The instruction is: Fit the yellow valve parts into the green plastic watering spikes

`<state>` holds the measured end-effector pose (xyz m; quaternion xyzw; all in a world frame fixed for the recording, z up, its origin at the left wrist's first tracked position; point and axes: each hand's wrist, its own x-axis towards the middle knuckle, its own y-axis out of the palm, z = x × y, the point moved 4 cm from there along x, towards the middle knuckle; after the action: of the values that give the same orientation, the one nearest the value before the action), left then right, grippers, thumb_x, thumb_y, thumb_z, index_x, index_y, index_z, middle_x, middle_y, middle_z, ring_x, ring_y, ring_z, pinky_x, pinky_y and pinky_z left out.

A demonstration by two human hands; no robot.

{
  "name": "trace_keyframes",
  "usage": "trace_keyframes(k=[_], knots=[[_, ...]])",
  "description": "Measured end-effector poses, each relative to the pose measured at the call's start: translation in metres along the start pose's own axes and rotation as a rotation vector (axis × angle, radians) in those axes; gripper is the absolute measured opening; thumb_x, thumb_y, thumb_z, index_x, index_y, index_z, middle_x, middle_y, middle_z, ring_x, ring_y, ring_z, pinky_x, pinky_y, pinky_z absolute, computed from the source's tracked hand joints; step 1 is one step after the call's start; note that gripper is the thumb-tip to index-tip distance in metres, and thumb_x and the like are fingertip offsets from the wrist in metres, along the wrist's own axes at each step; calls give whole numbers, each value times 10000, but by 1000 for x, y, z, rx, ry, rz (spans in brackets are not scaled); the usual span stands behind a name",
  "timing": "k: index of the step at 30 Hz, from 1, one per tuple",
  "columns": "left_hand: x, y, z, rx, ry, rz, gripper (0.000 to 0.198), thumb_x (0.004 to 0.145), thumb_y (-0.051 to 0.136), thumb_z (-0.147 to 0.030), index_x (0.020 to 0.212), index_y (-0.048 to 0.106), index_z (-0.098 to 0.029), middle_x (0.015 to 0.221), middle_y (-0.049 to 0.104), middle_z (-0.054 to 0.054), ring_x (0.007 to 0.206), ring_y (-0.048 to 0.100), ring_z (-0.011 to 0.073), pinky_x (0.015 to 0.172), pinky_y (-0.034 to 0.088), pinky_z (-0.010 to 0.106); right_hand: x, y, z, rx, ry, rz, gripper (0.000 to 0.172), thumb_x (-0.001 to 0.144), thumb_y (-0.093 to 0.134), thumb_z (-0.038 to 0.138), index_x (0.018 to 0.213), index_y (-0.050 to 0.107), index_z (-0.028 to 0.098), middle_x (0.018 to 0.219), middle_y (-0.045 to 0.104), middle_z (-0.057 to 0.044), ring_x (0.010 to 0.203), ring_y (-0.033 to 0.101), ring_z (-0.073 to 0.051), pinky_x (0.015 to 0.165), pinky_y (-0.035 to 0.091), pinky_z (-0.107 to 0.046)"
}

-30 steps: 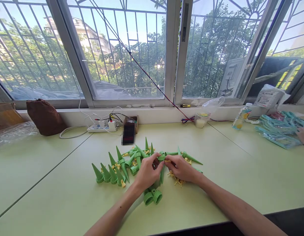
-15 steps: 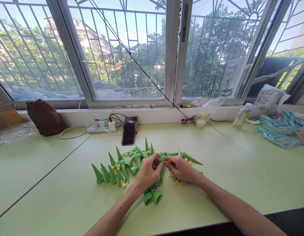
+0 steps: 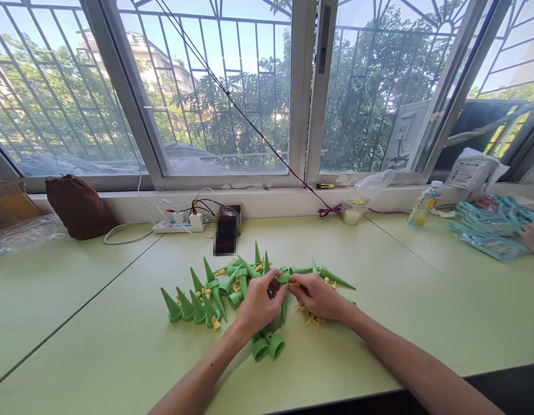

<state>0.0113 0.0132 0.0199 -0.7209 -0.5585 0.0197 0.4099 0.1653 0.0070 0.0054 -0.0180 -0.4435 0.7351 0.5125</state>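
So the green piece (image 3: 283, 278) is sitting up between both hands, right over the middle of the pile. The left hand (image 3: 260, 300) is pinching it by its ribbed cap, and the right hand (image 3: 319, 297) is gripping a tiny yellow piece (image 3: 294, 283) right up beside it, fingertips mostly hiding the contact, so I can't tell if the two are actually joined. My guess is the left is steadying the cap because the yellow bit is so small.

Around that, green spikes (image 3: 199, 308) are standing point-up on their caps at left, probably since the wide end makes a decent foot, while others are lying jumbled behind the hands. Two caps (image 3: 276, 346) are facing the person, and yellow bits (image 3: 312, 318) are lying loose under the right hand, probably there for easy reach.

It's all resting on a pale green table (image 3: 102, 346) with seams. Further back, a power strip (image 3: 179, 226) and a brown bag (image 3: 80, 207) are sitting near the sill; at far right another person's hand (image 3: 533, 239) is reaching in beside teal packs (image 3: 487, 233). Trees are showing through the barred windows.
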Motion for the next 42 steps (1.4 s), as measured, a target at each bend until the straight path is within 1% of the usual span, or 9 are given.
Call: trace_keyframes(k=[21, 31, 42], knots=[[1, 1, -2, 28, 14, 11, 161, 882, 546, -294, 979, 600, -176, 625, 599, -22, 571, 549, 124, 550, 412, 228, 1, 1, -2, -41, -18, 5, 254, 941, 454, 153, 700, 385, 193, 628, 434, 47, 569, 363, -105, 547, 284, -235], [-1, -1, -6, 66, 21, 37, 140, 884, 541, -275, 969, 600, -181, 626, 609, -20, 567, 539, 126, 547, 393, 229, -1, 0, -2, -32, 2, 22, 278, 940, 445, 156, 691, 328, 197, 613, 388, 57, 563, 324, -101, 544, 264, -234], [-1, 0, -4, 66, 39, 25, 153, 885, 540, -279, 978, 606, -178, 635, 628, -10, 573, 563, 134, 547, 402, 236, 0, 0, 0, -32, -4, 16, 282, 953, 437, 166, 690, 340, 197, 614, 390, 56, 566, 333, -104, 545, 274, -239]])
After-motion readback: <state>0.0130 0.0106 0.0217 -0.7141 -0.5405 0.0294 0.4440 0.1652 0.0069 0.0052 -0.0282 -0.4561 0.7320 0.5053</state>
